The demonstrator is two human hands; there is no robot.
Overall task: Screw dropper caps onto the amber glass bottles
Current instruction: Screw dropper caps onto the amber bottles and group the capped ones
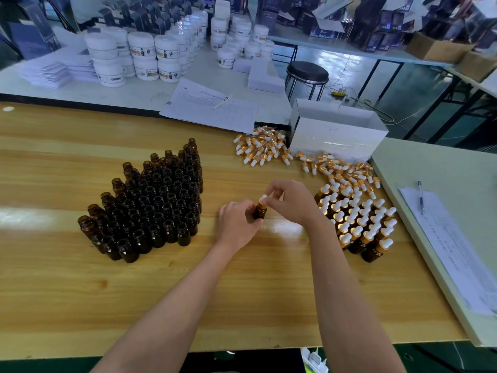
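Uncapped bottles are standing massed at the left, waiting within reach. At mid-table, the left hand is curling its fingers round one bottle, steadying it, while the right hand is pinching the cap on its neck, apparently for twisting. Finished bottles are standing apart at the right.

On the long wooden desk, open amber glass bottles stand left, capped amber glass bottles right, loose white-and-gold dropper caps behind those, beside a white cardboard box.
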